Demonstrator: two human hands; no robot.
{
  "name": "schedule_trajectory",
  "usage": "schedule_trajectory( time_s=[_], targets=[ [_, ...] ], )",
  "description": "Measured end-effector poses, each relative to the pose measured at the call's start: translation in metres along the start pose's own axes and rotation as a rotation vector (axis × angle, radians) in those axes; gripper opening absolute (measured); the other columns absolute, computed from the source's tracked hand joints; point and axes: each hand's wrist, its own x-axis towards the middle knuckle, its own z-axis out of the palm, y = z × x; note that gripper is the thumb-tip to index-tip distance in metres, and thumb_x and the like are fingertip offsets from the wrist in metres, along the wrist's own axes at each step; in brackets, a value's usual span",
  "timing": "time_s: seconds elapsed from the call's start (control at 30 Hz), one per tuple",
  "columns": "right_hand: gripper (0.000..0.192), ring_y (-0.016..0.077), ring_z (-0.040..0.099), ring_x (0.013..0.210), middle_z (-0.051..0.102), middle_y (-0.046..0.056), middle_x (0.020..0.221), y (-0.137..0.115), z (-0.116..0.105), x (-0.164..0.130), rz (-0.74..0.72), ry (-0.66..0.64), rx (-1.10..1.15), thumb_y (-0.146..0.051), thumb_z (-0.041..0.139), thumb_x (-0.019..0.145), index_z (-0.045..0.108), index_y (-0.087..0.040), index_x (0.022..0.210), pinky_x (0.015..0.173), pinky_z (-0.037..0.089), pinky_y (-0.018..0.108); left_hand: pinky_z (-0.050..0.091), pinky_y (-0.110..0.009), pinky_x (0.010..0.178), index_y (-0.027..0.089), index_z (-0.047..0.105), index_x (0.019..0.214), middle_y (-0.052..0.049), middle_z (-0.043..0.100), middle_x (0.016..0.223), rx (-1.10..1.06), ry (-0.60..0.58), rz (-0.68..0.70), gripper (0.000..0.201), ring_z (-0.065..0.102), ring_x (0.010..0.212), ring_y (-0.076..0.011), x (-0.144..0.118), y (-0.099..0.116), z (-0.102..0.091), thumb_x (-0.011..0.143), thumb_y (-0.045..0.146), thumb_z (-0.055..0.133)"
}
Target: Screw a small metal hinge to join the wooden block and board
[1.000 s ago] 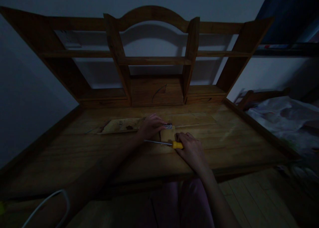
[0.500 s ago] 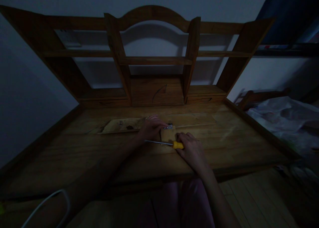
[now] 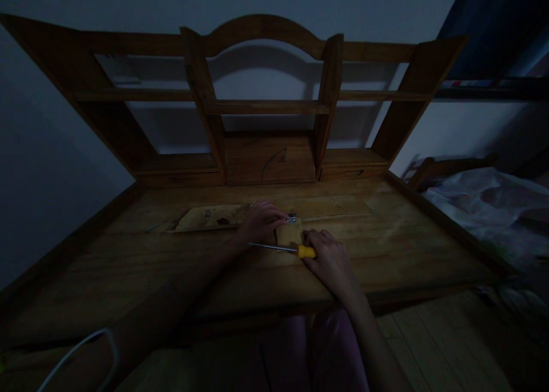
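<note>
The head camera looks down at a wooden desk [image 3: 386, 255] in a very dark room; the desk has a tall back part with shelves [image 3: 266, 106] that stands along its far edge.

Near the middle of the desk, a bit closer to the far edge than the near edge, lies a small block of wood [image 3: 288, 233]; it has a little shiny metal piece [image 3: 292, 218] at its far end; the left hand [image 3: 259, 222] rests on the left side of the block, and its fingertips reach over to touch the metal piece; the fingers are curled down on the block and press it flat, not wrapped all the way around it.

The right hand [image 3: 330, 260] is just to the right of the block, nearer to the front edge of the desk; its fingers are closed around the yellow handle of a screwdriver [image 3: 295, 249]; the thin metal rod of the screwdriver points left, lies low across the near end of the block and ends below the left hand.

A long, flat, pale wooden board [image 3: 210, 216] lies on the desk behind the left hand and runs off to the left; another thin board [image 3: 338, 207] runs off to the right.

At the near left corner a white cord [image 3: 81, 346] curls in front of the desk; past the right edge of the desk sits a bed with pale crumpled cloth [image 3: 484, 203]; the person's lap [image 3: 300, 352] shows below the front edge, over a wooden floor [image 3: 441, 346].
</note>
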Motion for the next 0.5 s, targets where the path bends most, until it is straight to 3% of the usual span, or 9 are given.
schedule_trajectory(
  time_s=[0.2, 0.33, 0.5],
  targets=[
    [0.013, 0.0246, 0.061, 0.1, 0.071, 0.005, 0.101, -0.0007, -0.0014, 0.001, 0.0, -0.005, 0.018, -0.018, 0.064, 0.089, 0.061, -0.022, 0.101, 0.076, 0.042, 0.032, 0.045, -0.048, 0.11, 0.024, 0.078, 0.098, -0.002, 0.081, 0.098, 0.026, -0.033, 0.018, 0.015, 0.073, 0.094, -0.0212, -0.0009, -0.0003, 0.0005, 0.095, 0.035, 0.068],
    [0.017, 0.0244, 0.061, 0.1, 0.069, 0.004, 0.099, 0.0003, 0.0013, 0.0002, 0.005, -0.006, 0.007, -0.015, 0.065, 0.086, 0.06, -0.022, 0.101, 0.077, 0.042, 0.032, 0.044, -0.048, 0.11, 0.027, 0.077, 0.103, -0.001, 0.08, 0.101, 0.023, -0.081, 0.027, 0.018, 0.073, 0.096, -0.0204, -0.0012, 0.0013, -0.0001, 0.099, 0.03, 0.06],
    [0.018, 0.0249, 0.061, 0.1, 0.07, 0.004, 0.1, -0.0001, 0.0008, -0.0001, 0.006, -0.013, 0.008, -0.015, 0.067, 0.085, 0.062, -0.022, 0.101, 0.074, 0.041, 0.032, 0.05, -0.042, 0.098, 0.025, 0.077, 0.101, -0.003, 0.08, 0.1, 0.025, -0.092, 0.037, 0.014, 0.071, 0.096, -0.0211, 0.0008, 0.0029, -0.0007, 0.095, 0.032, 0.066]
  ],
)
